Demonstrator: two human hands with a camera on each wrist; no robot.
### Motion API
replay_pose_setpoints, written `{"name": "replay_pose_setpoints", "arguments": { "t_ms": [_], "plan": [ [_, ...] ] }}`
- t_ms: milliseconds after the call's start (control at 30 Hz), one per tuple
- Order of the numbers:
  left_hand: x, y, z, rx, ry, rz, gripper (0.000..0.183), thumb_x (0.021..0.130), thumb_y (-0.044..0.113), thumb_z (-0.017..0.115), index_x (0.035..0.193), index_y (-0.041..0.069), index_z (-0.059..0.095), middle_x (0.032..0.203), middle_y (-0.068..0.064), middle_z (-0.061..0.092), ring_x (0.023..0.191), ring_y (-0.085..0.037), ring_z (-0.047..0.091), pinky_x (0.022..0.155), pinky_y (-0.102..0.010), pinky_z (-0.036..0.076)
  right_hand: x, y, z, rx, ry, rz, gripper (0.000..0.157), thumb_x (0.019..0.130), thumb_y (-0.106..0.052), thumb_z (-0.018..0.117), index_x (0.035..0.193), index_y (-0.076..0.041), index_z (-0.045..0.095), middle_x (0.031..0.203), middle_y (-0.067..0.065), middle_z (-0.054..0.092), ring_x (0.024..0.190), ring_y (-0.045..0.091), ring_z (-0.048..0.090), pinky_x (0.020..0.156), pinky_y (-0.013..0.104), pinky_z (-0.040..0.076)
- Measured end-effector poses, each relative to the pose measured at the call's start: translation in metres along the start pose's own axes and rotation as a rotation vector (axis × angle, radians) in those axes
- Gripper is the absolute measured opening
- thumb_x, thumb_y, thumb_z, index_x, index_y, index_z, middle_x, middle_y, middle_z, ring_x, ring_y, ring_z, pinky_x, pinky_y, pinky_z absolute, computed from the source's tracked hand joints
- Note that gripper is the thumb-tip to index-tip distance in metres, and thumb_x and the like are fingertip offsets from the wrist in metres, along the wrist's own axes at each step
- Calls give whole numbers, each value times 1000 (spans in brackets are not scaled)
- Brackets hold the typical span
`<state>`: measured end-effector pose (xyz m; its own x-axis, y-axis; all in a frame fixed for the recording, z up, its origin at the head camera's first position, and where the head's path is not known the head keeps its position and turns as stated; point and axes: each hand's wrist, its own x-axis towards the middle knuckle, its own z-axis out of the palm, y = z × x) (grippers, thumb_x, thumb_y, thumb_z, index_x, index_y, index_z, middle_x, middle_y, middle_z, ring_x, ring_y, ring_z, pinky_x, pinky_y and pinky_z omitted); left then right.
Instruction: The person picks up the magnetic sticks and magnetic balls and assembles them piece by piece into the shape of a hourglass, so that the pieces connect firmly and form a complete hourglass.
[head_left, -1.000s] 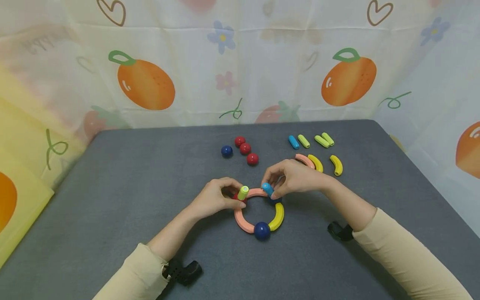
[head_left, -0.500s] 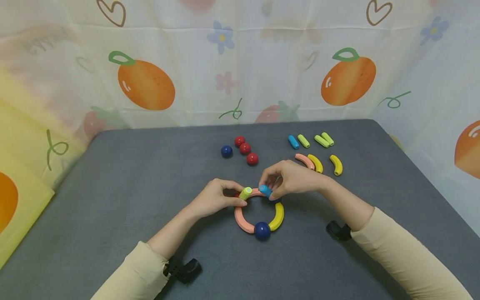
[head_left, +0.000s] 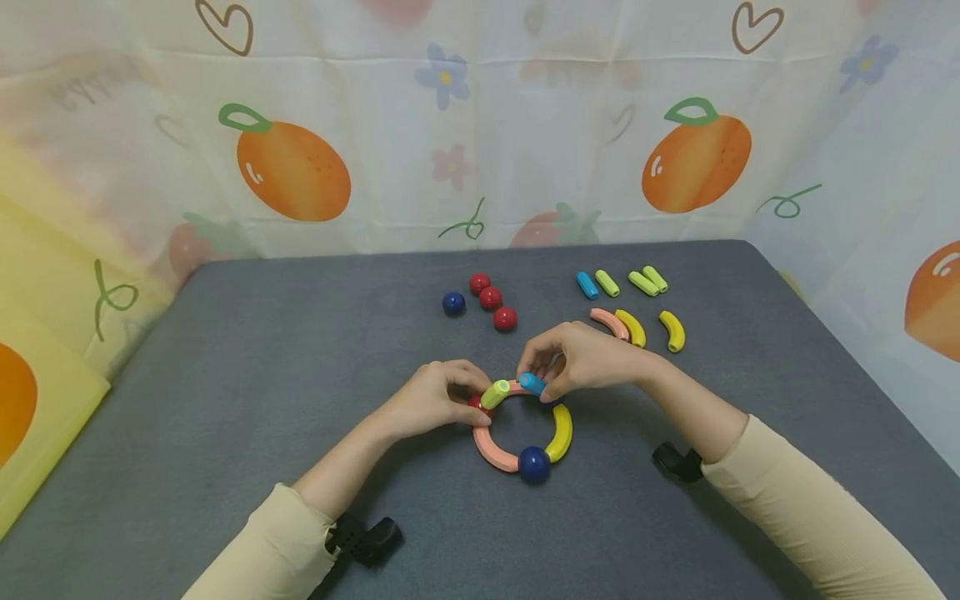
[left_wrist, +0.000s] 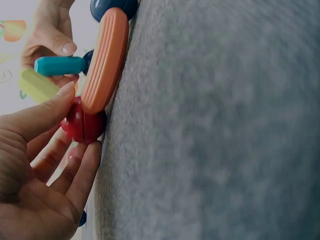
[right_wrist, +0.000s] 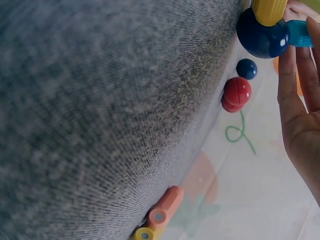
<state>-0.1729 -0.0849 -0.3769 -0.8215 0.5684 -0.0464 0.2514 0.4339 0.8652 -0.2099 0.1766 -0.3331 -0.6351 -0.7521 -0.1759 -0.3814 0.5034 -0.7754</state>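
A ring of curved salmon rods (head_left: 495,452), a yellow curved rod (head_left: 560,433) and balls lies on the dark table. My left hand (head_left: 435,402) grips the red ball (left_wrist: 82,122) at the ring's far left, thumb on top and fingers around its side. A lime-green rod (head_left: 495,394) rises tilted from that ball. On the far right, my right hand (head_left: 588,358) pinches a blue rod (head_left: 532,383), which leans from a navy ball (right_wrist: 262,37) partly hidden in the head view. Another navy ball (head_left: 535,465) forms the near corner.
Behind the ring sit several red balls (head_left: 505,318) and a navy ball (head_left: 453,302). At the back right are a blue rod (head_left: 587,285), several lime rods (head_left: 643,283), a salmon curved rod (head_left: 609,322) and yellow curved rods (head_left: 672,331). A printed curtain (head_left: 480,125) hangs behind the table.
The ring's near side has shifted slightly right. The lime rod has tipped and moved right, toward the blue rod. Both hands keep their holds, with the left moving a little.
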Motion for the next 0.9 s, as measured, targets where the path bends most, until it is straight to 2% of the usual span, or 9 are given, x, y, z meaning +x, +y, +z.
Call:
{"name": "replay_pose_setpoints", "arguments": {
  "t_ms": [167,267,500,700,900],
  "plan": [
    [-1,-4,-4,-66,-88,-20,31,80,9,81,110,7,73,123,-10,59,103,-16,64,85,-22,58,0,1,0,1,6,-12,28,80,-5,78,105,-16,71,105,2,71,96,17,66,85,28,59],
    [-1,-5,-5,-57,-110,-19,35,81,8,79,115,6,71,125,-11,57,105,-17,64,87,-21,57,0,2,0,13,7,-2,30,80,-5,78,106,-17,71,107,2,71,97,17,67,85,28,59],
    [-3,-7,-7,-25,-94,-11,36,82,12,80,117,7,72,118,-10,60,101,-15,64,86,-21,57,-4,2,-3,74,2,8,32,81,-2,76,110,-14,69,114,5,70,103,19,66,88,30,59],
    [-4,-9,-7,-17,-73,-27,36,77,13,84,111,8,72,111,-9,61,94,-11,62,82,-19,56,-7,6,-9,74,60,-1,35,81,0,74,113,-12,68,116,7,69,105,20,66,88,30,59],
    [-4,-12,-8,-19,-74,4,40,74,13,86,109,4,70,109,-11,61,93,-10,62,83,-20,56,-8,14,-16,66,124,22,35,83,-1,72,116,-8,67,120,12,68,109,29,65,88,31,59]
  ]
}}
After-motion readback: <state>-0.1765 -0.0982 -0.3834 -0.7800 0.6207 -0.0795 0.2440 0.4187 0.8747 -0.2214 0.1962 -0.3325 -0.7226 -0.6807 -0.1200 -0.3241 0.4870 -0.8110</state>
